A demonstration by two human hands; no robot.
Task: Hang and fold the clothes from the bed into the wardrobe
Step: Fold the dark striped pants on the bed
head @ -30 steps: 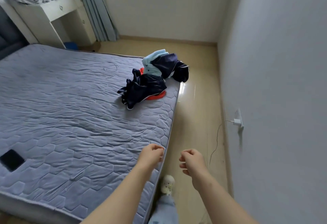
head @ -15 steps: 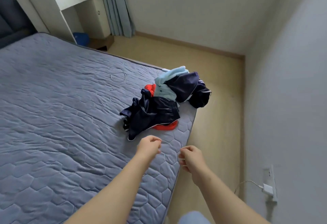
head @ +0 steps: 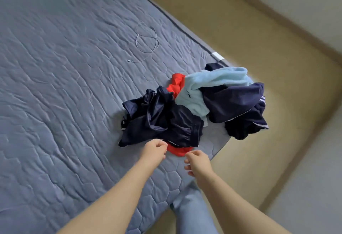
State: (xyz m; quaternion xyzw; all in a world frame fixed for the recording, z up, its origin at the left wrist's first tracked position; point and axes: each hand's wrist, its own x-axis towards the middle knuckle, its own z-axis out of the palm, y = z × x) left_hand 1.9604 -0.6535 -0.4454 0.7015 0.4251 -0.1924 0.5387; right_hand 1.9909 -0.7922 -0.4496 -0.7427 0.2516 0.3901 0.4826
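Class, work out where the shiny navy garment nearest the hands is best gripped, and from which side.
The navy garment lies crumpled, but its near hem lies uncovered just ahead of the left hand: probably pinch that hem, coming from the person's side.

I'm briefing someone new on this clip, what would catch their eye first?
A crumpled pile of clothes, navy, red and light blue, sits at the corner of the bed, spilling over the edge. The left hand and right hand hover loosely curled at its near side. A thin cable lies looped beyond it.
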